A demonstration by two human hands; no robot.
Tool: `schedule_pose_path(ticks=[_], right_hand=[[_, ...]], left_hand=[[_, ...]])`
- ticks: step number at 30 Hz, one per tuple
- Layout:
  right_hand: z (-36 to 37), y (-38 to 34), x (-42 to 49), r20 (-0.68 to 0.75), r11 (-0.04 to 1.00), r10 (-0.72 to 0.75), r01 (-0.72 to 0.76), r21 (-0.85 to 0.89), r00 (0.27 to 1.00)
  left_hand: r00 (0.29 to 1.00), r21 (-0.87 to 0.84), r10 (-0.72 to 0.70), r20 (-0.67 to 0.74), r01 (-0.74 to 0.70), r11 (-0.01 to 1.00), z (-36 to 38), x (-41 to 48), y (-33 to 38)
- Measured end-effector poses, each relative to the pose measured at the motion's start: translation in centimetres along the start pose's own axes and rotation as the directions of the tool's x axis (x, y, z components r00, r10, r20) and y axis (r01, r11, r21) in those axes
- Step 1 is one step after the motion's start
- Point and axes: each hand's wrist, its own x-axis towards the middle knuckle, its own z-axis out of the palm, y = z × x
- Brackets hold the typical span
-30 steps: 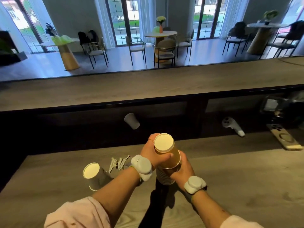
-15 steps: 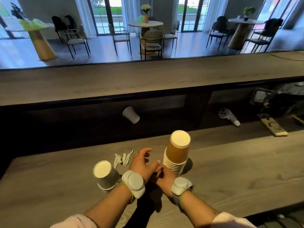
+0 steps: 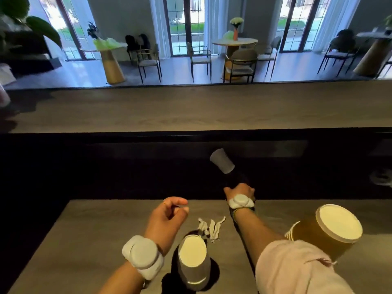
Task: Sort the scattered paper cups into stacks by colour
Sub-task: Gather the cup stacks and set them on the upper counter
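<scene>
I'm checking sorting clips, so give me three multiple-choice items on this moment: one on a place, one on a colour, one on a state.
1. Where is the lying grey cup?
A. in the dark recess behind the counter
B. on top of the brown stack
C. in the left hand

2. What colour is the stack at the right?
A. blue
B. brown
C. red

3. How does the near grey cup stand?
A. on its side
B. mouth up
C. upside down

Key: 1 A, it lies beyond the counter edge, past the right hand. 2 B, its walls are brown. 3 C, its flat base faces up, beside the empty left hand.
</scene>
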Motion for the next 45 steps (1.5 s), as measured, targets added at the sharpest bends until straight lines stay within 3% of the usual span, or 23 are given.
schedule_pose_path(ticks=[1, 3, 5, 8, 10, 12, 14, 17, 20, 25, 30, 34, 37, 40, 43, 45], right_hand=[[1.1, -0.5, 1.9, 0.022, 0.999, -0.005, 0.004, 0.053, 1.000], [1.7, -1.6, 4.6, -0.063, 0.988, -0.059, 0.067, 0.141, 0.996], [3.6, -2.2, 7.1, -0.165, 0.990, -0.130, 0.137, 0.036, 0.978], [4.6, -1.8, 8.5, -0.043, 0.975, -0.196, 0.190, -0.113, 0.980], [4.7, -1.5, 7.9, 0.000, 0.988, -0.153, 0.153, 0.021, 0.988], [4.4, -1.6, 5.4, -0.069, 0.969, -0.148, 0.159, 0.187, 0.987], [3.6, -1.2, 1.3, -0.053, 0.944, -0.177, 0.185, 0.274, 0.983], [0.3, 0.0, -5.5, -0.024, 0.854, -0.171, 0.160, 0.495, 0.985], [-4.1, 0.0, -10.0, -0.099, 0.787, -0.218, 0.235, 0.570, 0.971], [-9.5, -1.9, -15.0, -0.048, 0.857, -0.403, 0.395, 0.330, 0.914], [-10.1, -3.0, -19.7, 0.113, 0.826, -0.562, 0.552, 0.113, 0.819], [-7.1, -3.1, -21.1, 0.280, 0.775, -0.563, 0.615, -0.147, 0.777], [-4.5, -2.1, -21.6, 0.347, 0.752, -0.508, 0.602, -0.267, 0.788], [-3.6, -1.4, -21.4, 0.368, 0.821, -0.476, 0.553, -0.139, 0.799], [-4.6, -0.5, -21.2, 0.400, 0.867, -0.492, 0.474, 0.152, 0.773], [-5.5, 0.9, -21.1, 0.392, 0.889, -0.455, 0.383, 0.251, 0.800]], left_hand=[[1.000, 0.003, -0.015, -0.027, 0.015, 1.000, -0.1, 0.3, -1.2], [0.996, -0.026, -0.064, -0.056, 0.063, 0.998, -0.3, 0.5, -3.0], [0.989, -0.029, -0.108, -0.100, 0.106, 0.994, -1.0, 0.6, -5.4], [0.977, -0.044, -0.164, -0.135, 0.159, 0.986, -2.0, 0.4, -6.7], [0.972, -0.059, -0.175, -0.160, 0.167, 0.984, -2.5, 0.3, -7.3], [0.971, -0.067, -0.163, -0.172, 0.154, 0.986, -2.6, 0.2, -7.2], [0.974, -0.077, -0.158, -0.160, 0.147, 0.986, -2.5, -0.2, -6.5], [0.991, -0.059, -0.119, -0.060, 0.116, 0.992, -2.8, -1.4, -4.3], [0.994, -0.034, -0.054, 0.096, 0.057, 0.998, -2.9, -3.1, -1.9], [0.967, 0.043, -0.068, 0.245, 0.059, 0.997, -1.9, -5.4, -1.2], [0.941, -0.048, -0.133, 0.310, 0.155, 0.987, -1.4, -6.3, -1.8], [0.926, -0.196, -0.221, 0.307, 0.289, 0.937, -1.8, -6.2, -3.5], [0.927, -0.205, -0.220, 0.303, 0.289, 0.935, -1.9, -6.1, -4.3], [0.926, -0.105, -0.181, 0.331, 0.227, 0.968, -2.0, -6.2, -4.8], [0.921, -0.044, -0.140, 0.364, 0.167, 0.985, -1.9, -6.2, -5.6], [0.919, 0.021, -0.129, 0.371, 0.131, 0.991, -1.6, -6.1, -6.2]])
